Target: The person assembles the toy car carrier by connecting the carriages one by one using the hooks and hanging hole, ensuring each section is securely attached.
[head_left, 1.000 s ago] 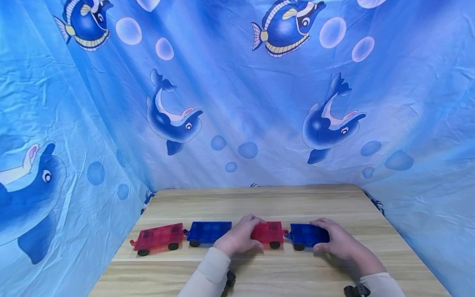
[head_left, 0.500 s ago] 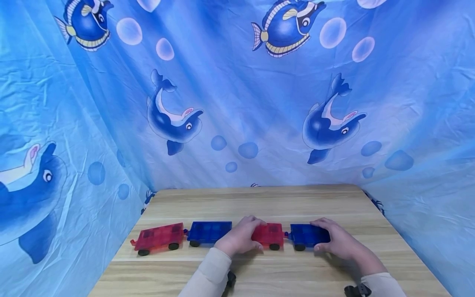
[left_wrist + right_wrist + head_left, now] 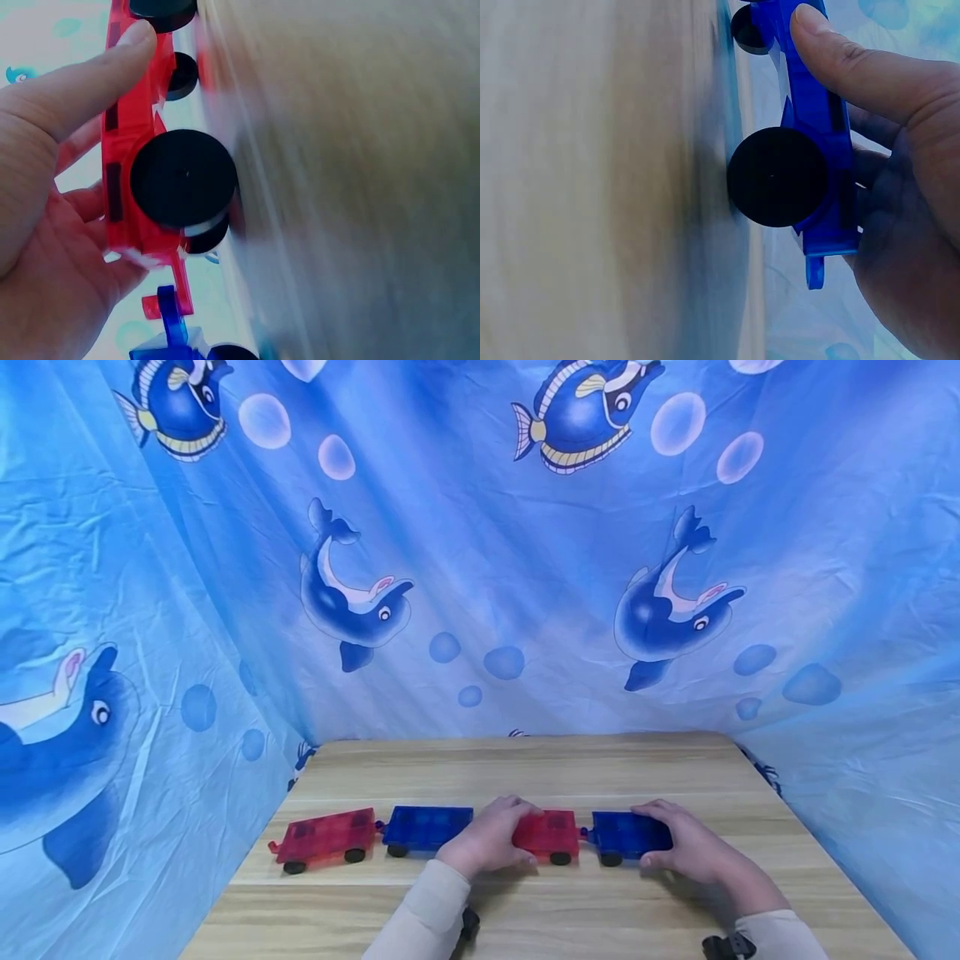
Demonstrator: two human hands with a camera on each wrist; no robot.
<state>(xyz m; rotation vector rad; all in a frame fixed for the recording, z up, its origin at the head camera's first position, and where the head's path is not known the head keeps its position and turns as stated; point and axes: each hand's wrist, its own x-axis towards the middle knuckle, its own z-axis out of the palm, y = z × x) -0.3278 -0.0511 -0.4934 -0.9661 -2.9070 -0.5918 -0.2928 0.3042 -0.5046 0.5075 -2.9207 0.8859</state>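
Fingers [image 3: 517, 803] over red car [image 3: 550, 835], other hand's fingers [image 3: 651, 811] over blue car [image 3: 628, 832].

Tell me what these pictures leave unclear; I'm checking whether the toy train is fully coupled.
- Head view: the left hand covers the left end of the translucent red plastic wagon, so its link to the blue wagon on its left is hidden.
- Head view: the coupling to the blue wagon under the right hand is too small to judge.
- Wrist views: the wooden table is blurred.
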